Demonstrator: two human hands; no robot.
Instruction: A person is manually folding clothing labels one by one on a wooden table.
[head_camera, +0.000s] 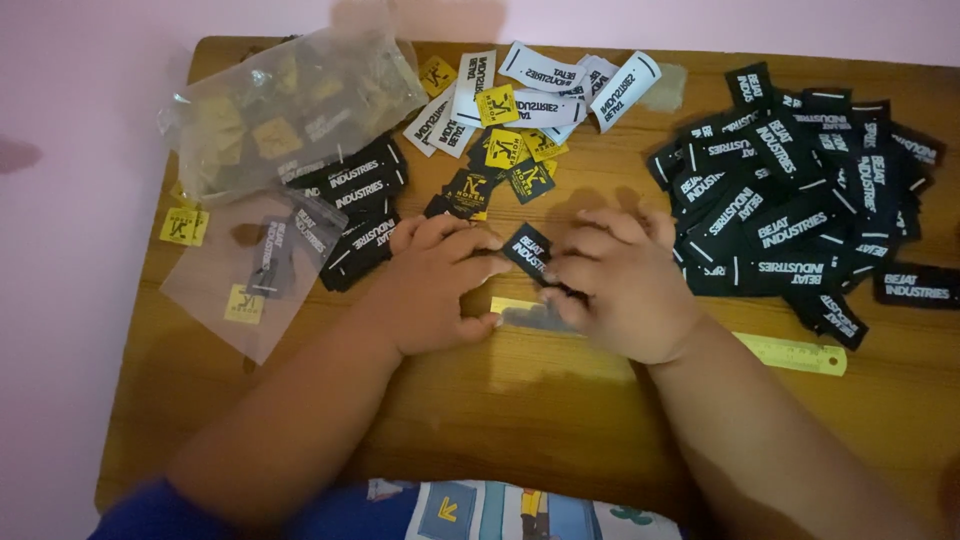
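Worktop (560, 400): brown wood, strewn with black, white and yellow fabric labels.
Room: pale pink wall behind.
Fingers: both hands pinch one black label (527, 249).

Both hands (530, 280) pinch one black label (526, 248).

Desk (560, 420): smooth, lightly glossy wood. Labels (790, 200): matt woven cloth. Bags (290, 100): clear, crinkled, glossy plastic. Ruler (795, 352): smooth yellow-green plastic.
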